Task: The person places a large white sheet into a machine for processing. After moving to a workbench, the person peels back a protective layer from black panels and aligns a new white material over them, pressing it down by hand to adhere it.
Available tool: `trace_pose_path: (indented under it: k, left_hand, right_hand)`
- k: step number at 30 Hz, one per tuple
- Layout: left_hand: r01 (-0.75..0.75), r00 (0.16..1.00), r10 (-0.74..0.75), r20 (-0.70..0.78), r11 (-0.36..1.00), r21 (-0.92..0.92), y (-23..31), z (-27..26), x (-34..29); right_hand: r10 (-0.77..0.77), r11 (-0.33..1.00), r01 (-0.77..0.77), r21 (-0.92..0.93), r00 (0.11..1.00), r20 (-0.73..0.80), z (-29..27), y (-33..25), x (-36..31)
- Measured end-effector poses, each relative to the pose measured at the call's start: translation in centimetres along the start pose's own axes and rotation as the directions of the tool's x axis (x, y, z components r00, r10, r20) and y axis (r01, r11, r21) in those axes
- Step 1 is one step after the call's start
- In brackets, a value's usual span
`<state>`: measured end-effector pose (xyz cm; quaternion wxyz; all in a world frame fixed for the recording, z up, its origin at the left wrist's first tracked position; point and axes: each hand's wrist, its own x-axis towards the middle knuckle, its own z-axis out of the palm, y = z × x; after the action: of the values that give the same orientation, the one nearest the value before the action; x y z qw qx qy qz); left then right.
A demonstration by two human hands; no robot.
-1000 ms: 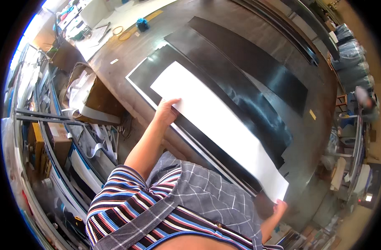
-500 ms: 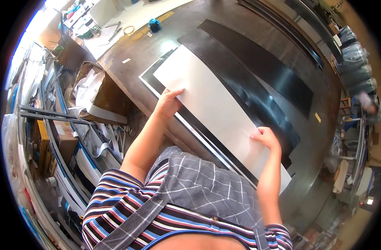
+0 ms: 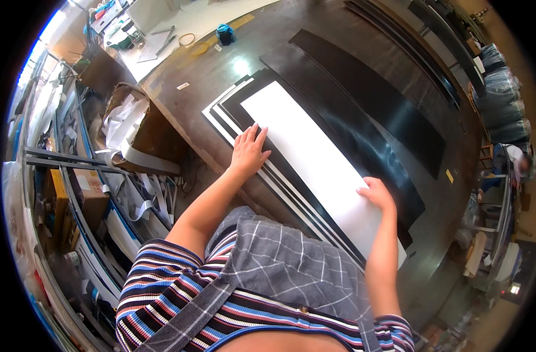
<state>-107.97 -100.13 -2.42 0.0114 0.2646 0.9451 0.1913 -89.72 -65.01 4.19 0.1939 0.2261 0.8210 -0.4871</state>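
Note:
A long white sheet [image 3: 315,152] lies slantwise over a staggered stack of black and white sheets [image 3: 224,112]. My left hand [image 3: 250,151] rests with spread fingers on the stack's left side, fingertips beside the white sheet's left edge. At the sheet's right edge, near its lower end, my right hand [image 3: 379,195] pinches it, thumb on top and the other fingers hidden beneath. Just beyond, a long glossy black sheet [image 3: 344,126] lies partly overlapped by the white one. A second black sheet [image 3: 391,111] is farther off.
The dark metal table [image 3: 450,146] carries a blue-and-black small object [image 3: 225,34] at its far side. Left of the table stands a cardboard box [image 3: 156,138] of white scraps, above racks of strips. More dark strips [image 3: 406,44] lie at the far right. A person [image 3: 517,161] is in the right background.
My left hand has let go of the white sheet's left edge and spread its fingers. The sheet now lies flatter, with more black and white edges showing beside it. My right hand keeps its grip.

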Motion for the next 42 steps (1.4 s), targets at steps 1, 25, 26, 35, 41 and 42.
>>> trace_pose_path:
  k: [1, 25, 26, 35, 41, 42]
  left_hand:
    - [0.015, 0.999, -0.016, -0.028, 1.000, -0.014, 0.5, 0.1, -0.2]
    - [0.088, 0.996, -0.087, -0.007, 0.995, 0.048, -0.6, -1.0, 1.0]
    - [0.086, 0.996, -0.087, 0.004, 0.995, 0.051, -0.6, -1.1, 1.0]
    - [0.042, 0.996, -0.040, -0.073, 0.999, 0.019, -2.9, -0.6, 2.7]
    - [0.067, 0.989, -0.071, -0.132, 0.997, -0.034, -5.3, -1.2, 5.1]
    - [0.078, 0.989, -0.082, -0.125, 0.996, -0.036, -5.6, -1.5, 5.4]
  right_hand:
    - [-0.018, 1.000, 0.018, -0.014, 1.000, -0.013, 0.1, -0.6, 0.2]
    - [0.015, 0.999, -0.018, 0.035, 0.997, 0.071, 1.7, -0.8, 5.0]
    - [0.016, 0.999, -0.019, 0.035, 0.998, 0.066, 1.8, -0.7, 4.9]
    - [0.011, 0.999, -0.008, -0.046, 0.998, 0.067, 1.6, -0.6, 5.4]
    - [0.023, 0.997, -0.020, -0.072, 0.999, 0.034, 1.9, -1.8, 5.1]
    - [0.026, 0.997, -0.023, -0.077, 0.999, 0.038, 1.9, -1.8, 5.2]
